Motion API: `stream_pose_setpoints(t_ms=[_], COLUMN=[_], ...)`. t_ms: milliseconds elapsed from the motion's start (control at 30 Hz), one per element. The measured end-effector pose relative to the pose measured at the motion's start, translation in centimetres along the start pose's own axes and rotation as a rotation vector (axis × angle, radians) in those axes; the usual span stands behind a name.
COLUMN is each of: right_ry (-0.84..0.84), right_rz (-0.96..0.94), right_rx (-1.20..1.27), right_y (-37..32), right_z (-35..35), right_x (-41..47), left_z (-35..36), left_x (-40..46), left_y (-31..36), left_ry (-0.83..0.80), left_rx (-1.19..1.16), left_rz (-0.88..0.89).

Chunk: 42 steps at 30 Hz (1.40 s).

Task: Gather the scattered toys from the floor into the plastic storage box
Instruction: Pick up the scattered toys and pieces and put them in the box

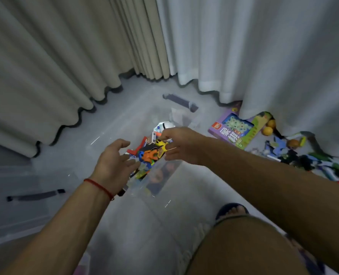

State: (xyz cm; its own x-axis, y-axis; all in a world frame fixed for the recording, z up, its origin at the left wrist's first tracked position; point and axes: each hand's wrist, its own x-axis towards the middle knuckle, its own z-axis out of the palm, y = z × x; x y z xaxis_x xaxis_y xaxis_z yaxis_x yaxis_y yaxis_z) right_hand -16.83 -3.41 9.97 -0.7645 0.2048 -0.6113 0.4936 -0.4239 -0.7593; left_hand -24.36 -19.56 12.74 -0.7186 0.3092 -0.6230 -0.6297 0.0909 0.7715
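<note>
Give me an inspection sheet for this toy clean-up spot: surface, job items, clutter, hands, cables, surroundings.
Surface: grey floor, partly covered by toys.
Job's things: clear plastic storage box on the floor, holding a pile of toys, an orange toy on top; a heap of loose toys on the floor at right.
Clutter: purple toy carton and orange balls by the curtain.
Grippers: left hand spread open over the box; right hand pinches a yellow toy above the box.
Cables: nothing seen.
Surroundings: beige curtain and white curtain reach the floor; the person's knee and a slippered foot at bottom right.
</note>
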Motion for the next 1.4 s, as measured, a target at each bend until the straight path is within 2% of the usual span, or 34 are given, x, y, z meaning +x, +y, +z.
stream_pose_setpoints(t_ms=[133, 267, 333, 433, 500, 633, 733, 867, 1100, 1167, 1300, 1367, 1400], right_ry=[0.236, 0.495, 0.531, 0.5, 0.462, 0.447, 0.454, 0.483, 0.496, 0.522, 0.654, 0.664, 0.617], right_rz=[0.014, 0.232, 0.31, 0.308, 0.215, 0.003, -0.112, -0.203, -0.264, -0.256, -0.177, -0.244, -0.275], right_rx=[-0.37, -0.91, -1.0, -1.078, -1.155, -1.216, -1.274, -1.275, -1.276, -1.205, -0.949, -0.798, -0.744], right_y=[2.2, 6.5, 9.7, 15.5, 19.3, 24.1, 25.0, 25.1, 27.3, 27.5, 27.8, 27.2, 26.8], right_z=[-11.9, -25.0, -28.5, -30.8, -31.3, -31.1, -31.2, -32.0, -33.1, -33.1, -32.5, -31.2, -30.2], right_x=[-4.5, -10.7, -13.5, -14.7, -13.5, -8.5, -4.4, 0.9, 5.7, 5.8, 3.9, 2.2, 1.3], left_z=[3.7, 8.6, 11.2, 14.5, 16.3, 19.3, 21.2, 22.3, 22.7, 22.9, 23.6, 24.1, 24.4], left_x=[-0.2, 0.2, 0.8, 3.5, 6.0, 10.2, 12.2, 12.6, 12.1, 11.9, 10.8, 9.7, 9.3], left_y=[-4.7, -11.9, -15.7, -21.0, -23.9, -27.9, -30.0, -32.3, -34.1, -33.9, -33.6, -33.5, -33.5], left_ry=[-0.216, -0.394, -0.437, -0.425, -0.414, -0.403, -0.347, -0.283, -0.213, -0.195, -0.136, -0.093, -0.091], left_rx=[0.128, 0.365, 0.515, 0.763, 0.907, 1.145, 1.213, 1.183, 0.982, 0.914, 0.72, 0.552, 0.432], left_rz=[0.111, 0.043, -0.001, -0.01, 0.025, 0.181, 0.336, 0.519, 0.494, 0.494, 0.331, 0.127, -0.037])
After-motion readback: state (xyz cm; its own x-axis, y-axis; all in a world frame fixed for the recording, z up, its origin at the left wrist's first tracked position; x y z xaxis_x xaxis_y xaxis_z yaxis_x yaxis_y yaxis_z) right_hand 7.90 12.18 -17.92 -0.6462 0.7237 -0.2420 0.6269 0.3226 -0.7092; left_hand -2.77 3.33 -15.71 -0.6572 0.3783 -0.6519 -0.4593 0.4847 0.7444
